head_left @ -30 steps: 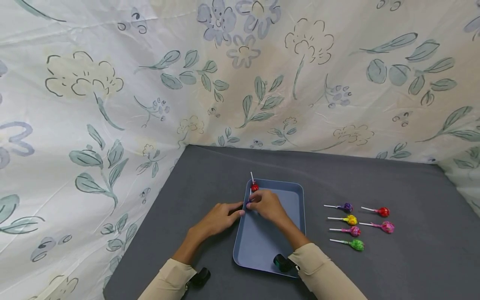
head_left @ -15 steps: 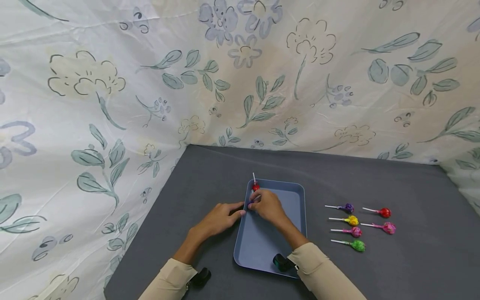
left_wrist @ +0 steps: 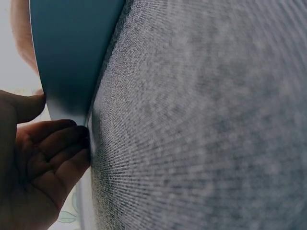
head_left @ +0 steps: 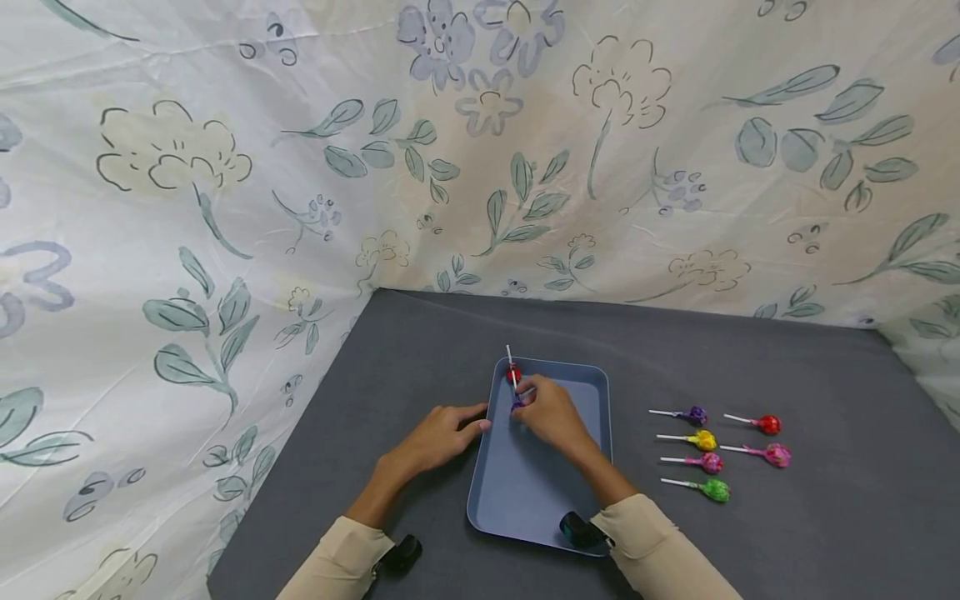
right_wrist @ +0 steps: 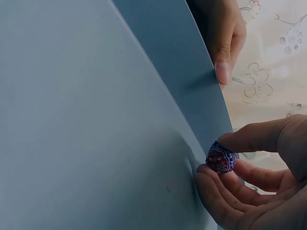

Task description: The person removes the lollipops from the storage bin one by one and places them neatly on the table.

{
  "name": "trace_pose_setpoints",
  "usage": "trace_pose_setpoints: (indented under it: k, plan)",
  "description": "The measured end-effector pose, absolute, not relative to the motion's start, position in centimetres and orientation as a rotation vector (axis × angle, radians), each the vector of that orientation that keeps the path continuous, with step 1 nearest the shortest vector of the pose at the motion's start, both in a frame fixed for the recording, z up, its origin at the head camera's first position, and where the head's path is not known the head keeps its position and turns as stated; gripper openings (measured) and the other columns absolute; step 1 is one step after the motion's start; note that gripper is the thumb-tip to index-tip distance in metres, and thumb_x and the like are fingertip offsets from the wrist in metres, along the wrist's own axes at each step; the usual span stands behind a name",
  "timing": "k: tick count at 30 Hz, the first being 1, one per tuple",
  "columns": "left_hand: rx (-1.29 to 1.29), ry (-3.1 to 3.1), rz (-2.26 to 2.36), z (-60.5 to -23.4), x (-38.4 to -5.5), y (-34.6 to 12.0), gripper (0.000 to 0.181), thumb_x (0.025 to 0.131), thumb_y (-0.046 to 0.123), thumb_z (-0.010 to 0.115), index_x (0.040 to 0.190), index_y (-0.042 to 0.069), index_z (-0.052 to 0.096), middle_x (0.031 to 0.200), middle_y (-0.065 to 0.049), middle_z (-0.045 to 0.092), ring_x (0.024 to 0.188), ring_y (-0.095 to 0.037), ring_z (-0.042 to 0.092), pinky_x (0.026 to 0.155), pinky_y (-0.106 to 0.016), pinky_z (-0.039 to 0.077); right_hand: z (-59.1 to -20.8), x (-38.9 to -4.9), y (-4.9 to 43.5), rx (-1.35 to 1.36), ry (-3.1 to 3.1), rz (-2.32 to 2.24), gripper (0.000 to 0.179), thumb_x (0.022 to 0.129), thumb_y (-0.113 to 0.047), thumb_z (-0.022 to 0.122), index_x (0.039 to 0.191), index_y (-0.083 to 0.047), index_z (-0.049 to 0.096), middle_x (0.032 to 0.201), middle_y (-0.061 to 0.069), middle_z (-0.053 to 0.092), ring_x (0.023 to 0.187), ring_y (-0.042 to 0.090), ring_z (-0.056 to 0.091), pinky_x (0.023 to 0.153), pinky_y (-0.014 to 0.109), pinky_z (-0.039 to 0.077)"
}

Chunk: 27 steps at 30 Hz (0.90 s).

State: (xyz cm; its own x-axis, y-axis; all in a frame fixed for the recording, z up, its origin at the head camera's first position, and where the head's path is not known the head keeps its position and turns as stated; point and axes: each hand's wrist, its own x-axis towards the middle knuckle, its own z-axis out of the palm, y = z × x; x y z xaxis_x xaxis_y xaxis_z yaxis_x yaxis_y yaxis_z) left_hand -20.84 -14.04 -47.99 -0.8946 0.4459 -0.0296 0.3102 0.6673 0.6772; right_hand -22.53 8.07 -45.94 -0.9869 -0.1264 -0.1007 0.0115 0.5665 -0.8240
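Observation:
A blue-grey tray lies upright on the dark cloth. Inside it, near its far left corner, is a red lollipop whose white stick crosses the far rim. My right hand pinches a purple-wrapped lollipop by its candy head, just nearer to me than the red one, with the stick pointing away. Thumb and fingertips surround the wrapper in the right wrist view. My left hand is at the tray's left side, thumb at the rim and the other fingers against the outer wall by the cloth.
Right of the tray lie several lollipops with sticks pointing left: purple, yellow, pink and green. Farther right are a red one and a larger pink one. A floral curtain stands behind the table.
My right hand has shifted a little to the right, away from the tray's left wall, with the purple lollipop in its fingers. The left hand stays at the rim.

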Motion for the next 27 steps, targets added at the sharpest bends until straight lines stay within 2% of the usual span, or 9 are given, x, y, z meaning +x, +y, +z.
trace_pose_setpoints:
  k: [7,13,18,21,27]
  plan:
    - [0.633,2.689,1.022,-48.1,-20.8,-14.2,0.053,0.11,0.041,0.055,0.149,0.005,0.061,0.147,-0.014,0.064,0.131,-0.029,0.066,0.112,-0.053,0.05,-45.5,-22.1,9.2,-0.108,2.674,-1.375,0.029,0.086,-0.005,0.081,0.114,0.002,0.076,0.094,0.01,0.071,0.08,0.02,0.063,0.068,0.031,0.053]
    - [0.617,2.679,1.022,-48.0,-20.8,-14.2,0.052,0.11,0.04,0.056,0.151,0.009,0.06,0.149,-0.011,0.062,0.134,-0.028,0.064,0.114,-0.052,0.049,-45.1,-21.6,10.3,-0.126,2.683,-1.409,0.024,0.088,-0.006,0.081,0.11,0.001,0.078,0.091,0.008,0.071,0.078,0.019,0.064,0.065,0.03,0.051]
    - [0.608,2.675,1.019,-47.9,-20.8,-14.1,0.051,0.11,0.039,0.057,0.151,0.008,0.06,0.15,-0.011,0.062,0.135,-0.029,0.063,0.114,-0.053,0.049,-44.6,-21.1,11.3,-0.092,2.615,-1.5,0.021,0.091,-0.003,0.078,0.112,0.0,0.078,0.098,0.009,0.073,0.074,0.019,0.07,0.065,0.028,0.056]
    - [0.617,2.678,1.014,-47.9,-20.9,-14.1,0.052,0.11,0.04,0.056,0.151,0.007,0.06,0.15,-0.012,0.062,0.135,-0.03,0.063,0.113,-0.053,0.049,-44.2,-20.9,11.8,-0.098,2.624,-1.514,0.019,0.091,-0.004,0.078,0.11,0.0,0.078,0.099,0.009,0.075,0.075,0.019,0.07,0.064,0.028,0.054]
    - [0.606,2.67,1.027,-47.9,-20.8,-14.1,0.054,0.11,0.042,0.055,0.151,0.007,0.06,0.151,-0.012,0.061,0.137,-0.03,0.061,0.115,-0.053,0.047,-43.9,-20.7,12.8,-0.124,2.666,-1.517,0.018,0.091,-0.005,0.08,0.109,-0.003,0.079,0.1,0.009,0.077,0.085,0.021,0.073,0.067,0.03,0.056]
